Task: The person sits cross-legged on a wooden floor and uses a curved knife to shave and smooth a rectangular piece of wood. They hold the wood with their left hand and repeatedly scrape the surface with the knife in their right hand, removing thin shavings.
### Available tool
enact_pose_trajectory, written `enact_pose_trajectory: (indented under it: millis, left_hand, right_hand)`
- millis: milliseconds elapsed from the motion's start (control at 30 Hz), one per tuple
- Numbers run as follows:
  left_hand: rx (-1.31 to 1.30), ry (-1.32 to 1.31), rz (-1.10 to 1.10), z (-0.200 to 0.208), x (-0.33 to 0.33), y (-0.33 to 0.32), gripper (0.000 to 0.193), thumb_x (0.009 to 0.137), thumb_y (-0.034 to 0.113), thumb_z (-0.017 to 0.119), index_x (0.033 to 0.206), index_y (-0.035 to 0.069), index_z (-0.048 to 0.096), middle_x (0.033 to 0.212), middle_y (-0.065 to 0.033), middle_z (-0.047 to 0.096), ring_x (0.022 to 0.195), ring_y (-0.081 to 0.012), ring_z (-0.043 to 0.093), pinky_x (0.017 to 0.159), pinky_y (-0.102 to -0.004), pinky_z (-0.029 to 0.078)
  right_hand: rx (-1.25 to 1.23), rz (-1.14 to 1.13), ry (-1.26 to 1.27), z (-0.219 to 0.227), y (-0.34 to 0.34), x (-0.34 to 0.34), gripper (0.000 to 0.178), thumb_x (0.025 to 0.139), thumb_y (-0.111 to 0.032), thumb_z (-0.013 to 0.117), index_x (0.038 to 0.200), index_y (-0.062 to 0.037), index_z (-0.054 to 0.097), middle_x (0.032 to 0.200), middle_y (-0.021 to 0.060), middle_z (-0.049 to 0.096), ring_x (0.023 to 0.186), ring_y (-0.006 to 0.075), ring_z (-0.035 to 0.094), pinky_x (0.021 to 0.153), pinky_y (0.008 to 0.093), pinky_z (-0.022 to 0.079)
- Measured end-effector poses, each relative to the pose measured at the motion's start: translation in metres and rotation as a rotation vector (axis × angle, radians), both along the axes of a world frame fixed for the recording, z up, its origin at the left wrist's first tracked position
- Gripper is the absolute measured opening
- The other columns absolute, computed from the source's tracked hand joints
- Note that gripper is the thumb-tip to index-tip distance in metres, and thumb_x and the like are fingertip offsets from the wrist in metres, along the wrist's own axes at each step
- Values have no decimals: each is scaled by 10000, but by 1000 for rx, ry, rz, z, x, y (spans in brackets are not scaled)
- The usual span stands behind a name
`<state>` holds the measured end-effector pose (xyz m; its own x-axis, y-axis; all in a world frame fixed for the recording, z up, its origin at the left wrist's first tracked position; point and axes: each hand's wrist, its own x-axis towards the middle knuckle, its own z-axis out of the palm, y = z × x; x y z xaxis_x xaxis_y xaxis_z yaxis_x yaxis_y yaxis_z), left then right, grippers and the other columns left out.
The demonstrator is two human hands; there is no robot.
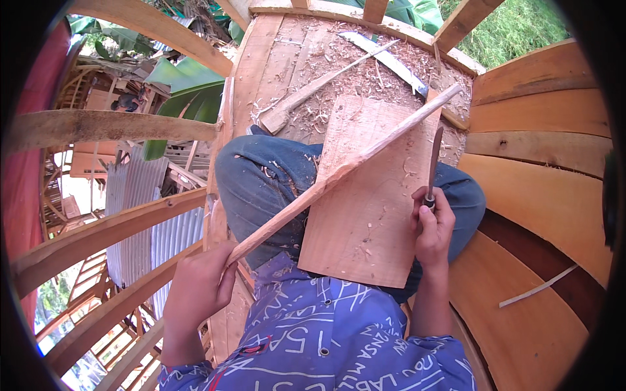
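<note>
My left hand (201, 279) is closed round the lower end of a long, roughly whittled wooden stick (313, 191). The stick slants up to the right across a flat wooden board (365, 234) that lies over my lap. In my right hand (433, 228), at the board's right edge, is a knife (435, 163) with a dark handle; its narrow blade points up and away from me, apart from the stick. A few shavings lie on the board and on my jeans.
Ahead on the plank floor, a machete-like blade (385, 58) and a carved wooden piece with a thin shaft (297, 107) lie among shavings. Slatted railings (111, 127) stand at left, a plank wall (528, 179) at right. A thin strip (538, 287) rests by that wall.
</note>
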<state>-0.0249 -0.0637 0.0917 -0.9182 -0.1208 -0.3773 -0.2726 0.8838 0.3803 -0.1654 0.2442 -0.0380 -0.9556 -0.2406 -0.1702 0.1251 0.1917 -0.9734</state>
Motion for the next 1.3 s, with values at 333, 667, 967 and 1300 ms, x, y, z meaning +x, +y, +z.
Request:
enact_pose_trajectory:
  millis: [333, 667, 967, 1300]
  left_hand:
    - [-22, 20, 35, -14, -10, 12, 145, 779, 120, 697, 841, 73, 576, 638, -143, 577, 599, -343, 603, 542, -412, 451]
    - [69, -8, 48, -26, -10, 1, 187, 780, 129, 729, 829, 51, 566, 627, -162, 572, 588, -370, 589, 530, -418, 444]
    - [79, -18, 24, -32, -14, -1, 177, 779, 129, 719, 809, 51, 563, 624, -156, 571, 593, -357, 602, 528, -407, 454]
    - [104, -25, 60, -31, -8, 1, 120, 754, 106, 705, 831, 59, 627, 667, -124, 587, 609, -321, 614, 538, -398, 458]
  right_hand:
    - [305, 77, 225, 14, -28, -15, 305, 901, -249, 663, 759, -5, 547, 548, 95, 494, 468, 205, 514, 465, 328, 391]
    - [695, 25, 618, -3, -48, -49, 563, 776, -573, 696, 599, -69, 519, 519, 103, 509, 477, 283, 565, 441, 377, 424]
    - [681, -279, 567, -23, -37, -80, 631, 852, -565, 646, 612, -3, 489, 502, 101, 449, 441, 250, 479, 462, 365, 371]
    - [166, -264, 223, 0, 5, -89, 534, 948, -520, 553, 952, 14, 581, 545, -31, 360, 495, 52, 346, 438, 249, 291]
